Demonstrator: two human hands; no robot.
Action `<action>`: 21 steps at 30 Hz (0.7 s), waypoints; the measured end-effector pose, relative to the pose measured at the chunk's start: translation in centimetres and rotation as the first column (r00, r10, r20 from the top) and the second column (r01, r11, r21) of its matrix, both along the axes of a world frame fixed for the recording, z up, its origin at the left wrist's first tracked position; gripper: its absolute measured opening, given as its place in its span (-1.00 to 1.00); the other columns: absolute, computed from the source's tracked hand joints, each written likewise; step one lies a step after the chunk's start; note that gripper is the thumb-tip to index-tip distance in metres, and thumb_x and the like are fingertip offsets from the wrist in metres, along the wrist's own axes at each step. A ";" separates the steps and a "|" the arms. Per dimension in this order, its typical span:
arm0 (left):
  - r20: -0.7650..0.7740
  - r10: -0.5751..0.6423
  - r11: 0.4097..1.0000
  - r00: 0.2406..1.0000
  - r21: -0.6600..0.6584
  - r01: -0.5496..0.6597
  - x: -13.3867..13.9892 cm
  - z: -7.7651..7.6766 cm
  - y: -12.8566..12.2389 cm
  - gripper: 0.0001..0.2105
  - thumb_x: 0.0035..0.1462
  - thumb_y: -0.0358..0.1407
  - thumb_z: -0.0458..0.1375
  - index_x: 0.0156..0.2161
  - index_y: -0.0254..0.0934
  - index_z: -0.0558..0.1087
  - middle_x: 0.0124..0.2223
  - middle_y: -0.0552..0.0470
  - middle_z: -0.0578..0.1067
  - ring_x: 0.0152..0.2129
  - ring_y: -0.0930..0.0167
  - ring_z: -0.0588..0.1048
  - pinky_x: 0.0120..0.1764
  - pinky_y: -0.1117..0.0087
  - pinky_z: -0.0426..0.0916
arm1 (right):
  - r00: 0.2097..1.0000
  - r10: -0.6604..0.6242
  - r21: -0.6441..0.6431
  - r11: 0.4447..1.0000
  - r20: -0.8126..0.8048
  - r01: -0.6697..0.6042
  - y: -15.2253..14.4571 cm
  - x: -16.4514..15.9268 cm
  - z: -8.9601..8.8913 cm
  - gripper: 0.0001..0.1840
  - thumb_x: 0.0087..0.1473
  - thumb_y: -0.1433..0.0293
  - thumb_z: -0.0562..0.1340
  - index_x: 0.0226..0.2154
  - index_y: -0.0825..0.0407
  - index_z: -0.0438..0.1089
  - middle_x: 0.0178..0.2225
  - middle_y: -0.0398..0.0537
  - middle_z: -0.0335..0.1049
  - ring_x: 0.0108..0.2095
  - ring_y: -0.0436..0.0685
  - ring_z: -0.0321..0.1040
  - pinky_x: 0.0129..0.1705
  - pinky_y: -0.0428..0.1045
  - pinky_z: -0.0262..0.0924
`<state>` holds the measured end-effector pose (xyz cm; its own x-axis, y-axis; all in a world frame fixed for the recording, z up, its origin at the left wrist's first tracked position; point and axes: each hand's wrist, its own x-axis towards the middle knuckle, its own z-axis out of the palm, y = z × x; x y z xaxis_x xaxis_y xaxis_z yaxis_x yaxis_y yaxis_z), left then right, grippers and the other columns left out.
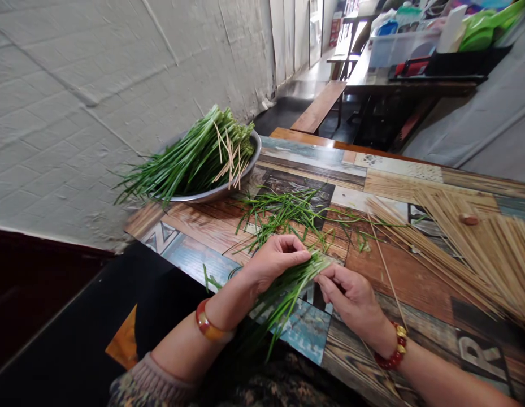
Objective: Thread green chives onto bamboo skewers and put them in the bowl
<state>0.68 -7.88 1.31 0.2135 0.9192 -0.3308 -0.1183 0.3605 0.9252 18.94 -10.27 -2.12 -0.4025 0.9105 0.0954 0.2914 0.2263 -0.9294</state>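
A small bunch of garlic chives (283, 302) lies across both hands, its pale ends at the upper right and the green leaves hanging past the table's near edge. My left hand (274, 263) is closed around the bunch, thumb and forefinger meeting near the pale ends. At those ends, the fingertips of my right hand (351, 294) are pinched together on the chives; whether a skewer is between them too, I cannot tell. Loose chive leaves (283, 212) are scattered just beyond my hands. One thin bamboo skewer (387, 265) runs close by my right wrist.
At the far left, a metal basin (256, 152) holds a large heap of chives (190, 152) with several skewered pieces on top. Many bamboo skewers (478, 254) spread over the right side of the patterned table (415, 282). A wall borders the left; a bench (319, 107) stands beyond.
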 end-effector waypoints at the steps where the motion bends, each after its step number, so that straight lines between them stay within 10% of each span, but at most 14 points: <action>1: -0.034 -0.035 0.999 0.999 0.010 0.036 -0.3 0.2 0.2 -0.73 -0.13 -0.20 0.33 -0.49 -0.39 0.42 -0.51 0.11 0.36 -0.57 0.58 0.26 -0.48 0.54 0.12 | 1.000 0.004 -0.009 1.000 -0.001 -0.004 0.0 0.0 -0.1 -0.71 0.17 0.36 0.09 -0.56 0.02 0.27 -0.65 -0.21 0.25 -0.61 -0.04 0.19 -0.51 -0.13 0.09; 10: -0.435 0.187 0.919 0.881 0.393 -0.001 -4.0 0.5 6.7 -0.77 0.08 -0.23 0.15 -0.24 -0.37 0.51 -0.41 0.01 0.49 -0.49 0.48 0.41 -0.37 0.45 0.29 | 1.000 0.008 -0.050 0.999 -0.007 -0.008 0.4 -0.6 -0.5 -0.76 0.17 0.35 0.10 -0.49 0.04 0.33 -0.63 -0.21 0.25 -0.60 -0.04 0.19 -0.50 -0.13 0.09; 16: -0.827 0.340 0.720 0.449 0.535 0.441 -1.8 -0.7 11.8 -0.80 0.12 -0.39 0.07 -0.29 -0.32 0.57 -0.27 -0.07 0.53 -0.31 0.37 0.44 -0.17 0.34 0.29 | 1.000 0.017 -0.007 1.000 -0.004 -0.017 0.6 -0.7 -0.6 -0.78 0.17 0.38 0.09 -0.49 0.04 0.31 -0.61 -0.21 0.24 -0.58 -0.04 0.19 -0.48 -0.13 0.09; 21: -0.919 0.384 0.724 0.086 0.357 0.590 -0.8 -0.6 13.0 -0.84 0.07 -0.36 0.12 -0.39 -0.27 0.57 -0.25 -0.11 0.52 -0.24 0.24 0.39 -0.21 0.25 0.26 | 1.000 0.020 -0.009 1.000 -0.003 -0.020 0.7 -0.7 -0.8 -0.79 0.16 0.39 0.10 -0.48 0.04 0.32 -0.61 -0.22 0.24 -0.58 -0.04 0.19 -0.48 -0.12 0.08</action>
